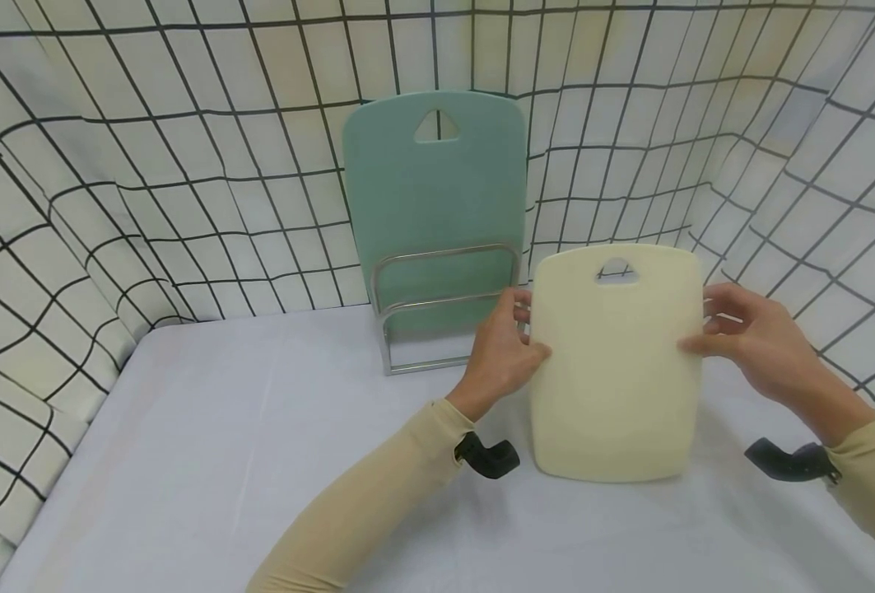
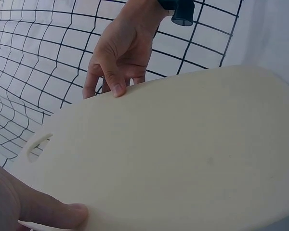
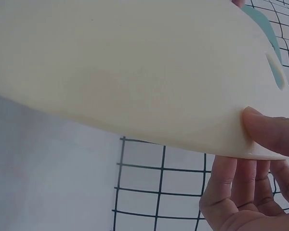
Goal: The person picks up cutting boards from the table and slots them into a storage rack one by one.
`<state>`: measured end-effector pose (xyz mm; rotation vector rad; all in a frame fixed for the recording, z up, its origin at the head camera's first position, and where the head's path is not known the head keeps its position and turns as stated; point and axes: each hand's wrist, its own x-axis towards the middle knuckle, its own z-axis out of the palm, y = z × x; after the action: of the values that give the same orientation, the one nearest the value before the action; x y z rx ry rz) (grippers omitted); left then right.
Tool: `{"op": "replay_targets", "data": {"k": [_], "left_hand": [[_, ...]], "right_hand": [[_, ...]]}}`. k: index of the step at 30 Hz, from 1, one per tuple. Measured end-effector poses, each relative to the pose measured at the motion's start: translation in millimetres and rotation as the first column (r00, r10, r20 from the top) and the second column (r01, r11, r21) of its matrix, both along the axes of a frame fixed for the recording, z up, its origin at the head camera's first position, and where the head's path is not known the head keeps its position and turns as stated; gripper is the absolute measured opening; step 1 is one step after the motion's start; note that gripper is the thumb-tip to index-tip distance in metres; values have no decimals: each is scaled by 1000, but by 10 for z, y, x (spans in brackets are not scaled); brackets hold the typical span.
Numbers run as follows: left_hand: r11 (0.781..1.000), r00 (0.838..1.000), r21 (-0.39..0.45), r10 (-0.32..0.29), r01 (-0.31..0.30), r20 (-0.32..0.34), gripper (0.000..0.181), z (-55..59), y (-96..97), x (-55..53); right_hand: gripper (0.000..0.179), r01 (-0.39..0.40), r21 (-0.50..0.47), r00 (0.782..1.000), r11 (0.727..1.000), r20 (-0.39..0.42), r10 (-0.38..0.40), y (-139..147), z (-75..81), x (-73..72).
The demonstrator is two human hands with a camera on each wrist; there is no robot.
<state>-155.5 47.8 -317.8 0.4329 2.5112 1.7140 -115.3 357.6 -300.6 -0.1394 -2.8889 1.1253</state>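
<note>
A cream cutting board [image 1: 615, 371] with a handle hole near its top stands tilted upright between both hands. My left hand [image 1: 502, 350] grips its left edge, thumb on the front face and fingers behind. On the opposite edge my right hand [image 1: 751, 342] pinches the board the same way, as the right wrist view shows with the thumb [image 3: 269, 130] on the face. Behind and to the left, a green cutting board [image 1: 437, 189] stands in a metal wire rack [image 1: 444, 305]. The rack's right end is hidden behind my left hand.
A white cloth-covered table [image 1: 185, 445] lies under everything. Black-and-white grid fabric [image 1: 222, 165] rises along the back and both sides, close behind the green board. A black wrist camera mount [image 1: 487, 455] juts out below my left wrist.
</note>
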Motion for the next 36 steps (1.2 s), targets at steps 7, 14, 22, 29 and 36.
{"op": "replay_targets", "data": {"k": [7, 14, 22, 29, 36], "left_hand": [[1000, 999, 0, -8, 8, -33, 60, -10, -3, 0], [1000, 999, -6, -16, 16, -51, 60, -3, 3, -7], [1000, 998, -9, -13, 12, -60, 58, 24, 6, -1], [1000, 998, -15, -6, 6, -59, 59, 32, 10, -4], [1000, 996, 4, -17, 18, -87, 58, 32, 14, -11]], "right_hand": [[74, 6, -7, 1000, 1000, 0, -6, 10, 7, -8], [71, 3, 3, 1000, 1000, -20, -3, 29, -5, -11], [73, 3, -15, 999, 1000, -33, -4, 26, 14, -2], [71, 5, -17, 999, 1000, -54, -6, 14, 9, 2], [71, 20, 15, 996, 1000, -82, -18, 24, 3, 2]]}}
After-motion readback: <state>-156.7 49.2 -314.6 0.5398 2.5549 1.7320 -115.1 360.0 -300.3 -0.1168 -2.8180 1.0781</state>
